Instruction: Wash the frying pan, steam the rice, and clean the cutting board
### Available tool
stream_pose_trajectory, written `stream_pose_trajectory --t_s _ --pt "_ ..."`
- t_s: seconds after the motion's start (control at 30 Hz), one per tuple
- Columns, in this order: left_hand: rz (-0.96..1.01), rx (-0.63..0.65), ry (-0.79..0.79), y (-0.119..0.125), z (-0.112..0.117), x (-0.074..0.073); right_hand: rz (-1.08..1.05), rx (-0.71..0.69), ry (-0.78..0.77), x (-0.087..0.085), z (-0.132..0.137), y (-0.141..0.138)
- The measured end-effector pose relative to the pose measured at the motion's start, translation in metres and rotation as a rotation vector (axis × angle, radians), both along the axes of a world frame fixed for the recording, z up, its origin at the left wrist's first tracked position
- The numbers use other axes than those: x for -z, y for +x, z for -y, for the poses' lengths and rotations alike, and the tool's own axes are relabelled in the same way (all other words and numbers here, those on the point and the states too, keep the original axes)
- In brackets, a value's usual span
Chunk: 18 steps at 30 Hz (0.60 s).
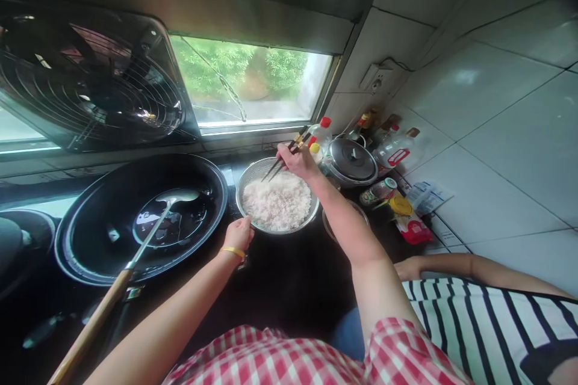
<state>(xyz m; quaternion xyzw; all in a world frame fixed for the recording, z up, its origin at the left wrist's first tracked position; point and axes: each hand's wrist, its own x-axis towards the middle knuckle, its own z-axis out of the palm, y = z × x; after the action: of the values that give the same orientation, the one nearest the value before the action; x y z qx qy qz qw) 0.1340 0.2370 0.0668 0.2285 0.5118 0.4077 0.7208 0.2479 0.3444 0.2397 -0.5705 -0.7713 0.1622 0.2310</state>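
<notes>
White cooked rice (282, 201) fills a metal strainer basket (240, 183) on the dark stovetop. My left hand (238, 234), with a yellow band at the wrist, is closed on the basket's near-left rim. In my right hand (295, 162), above the far side of the basket, is a pair of dark chopsticks (274, 169). Their tips point down at the far edge of the rice. Left of the basket stands a large black wok (108, 210) with a little liquid in it. A wooden-handled spatula (156, 230) rests in the wok, its handle reaching over the near rim.
A lidded pot (352, 159), several bottles (397, 147), jars and a red packet (414, 227) crowd the right side by the tiled wall. An exhaust fan (103, 84) hangs behind the wok. Another person in a striped shirt (487, 313) stands close at right.
</notes>
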Motion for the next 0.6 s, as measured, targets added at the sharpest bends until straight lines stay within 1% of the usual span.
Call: stream_pose_trajectory --t_s 0.07,0.13,0.2,0.23,0.3,0.37,0.43,0.47,0.5,0.53,0.6 --pt "-0.004 -0.001 0.003 0.000 0.000 0.002 0.114 -0.113 0.000 0.010 0.010 -0.011" --pt "-0.006 -0.003 0.003 0.000 0.000 0.003 0.323 -0.217 -0.024 0.027 0.015 -0.017" --pt "-0.004 -0.007 0.002 0.000 0.000 0.002 0.497 -0.273 -0.032 0.040 0.014 -0.016" --pt "-0.002 -0.008 0.000 0.000 0.000 0.002 0.544 -0.265 -0.022 0.042 0.012 -0.012" --pt "0.002 -0.012 -0.002 0.000 0.000 0.000 0.551 -0.192 0.001 0.034 0.008 -0.003" --pt "0.000 -0.017 -0.006 -0.001 0.001 -0.002 0.508 -0.115 0.036 0.018 0.007 0.003" --pt "-0.008 -0.021 -0.008 -0.001 0.002 -0.003 0.430 -0.101 0.083 0.005 0.010 0.003" --pt "-0.012 -0.023 -0.010 -0.001 0.002 -0.003 0.399 -0.121 0.108 0.002 0.013 -0.001" --pt "-0.014 -0.023 -0.011 -0.001 0.002 -0.003 0.377 -0.153 0.126 0.003 0.016 -0.006" --pt "-0.014 -0.022 -0.010 -0.001 0.002 -0.002 0.364 -0.189 0.128 0.008 0.019 -0.012" --pt "-0.010 -0.016 -0.006 -0.001 0.001 -0.001 0.381 -0.265 0.082 0.024 0.022 -0.023"
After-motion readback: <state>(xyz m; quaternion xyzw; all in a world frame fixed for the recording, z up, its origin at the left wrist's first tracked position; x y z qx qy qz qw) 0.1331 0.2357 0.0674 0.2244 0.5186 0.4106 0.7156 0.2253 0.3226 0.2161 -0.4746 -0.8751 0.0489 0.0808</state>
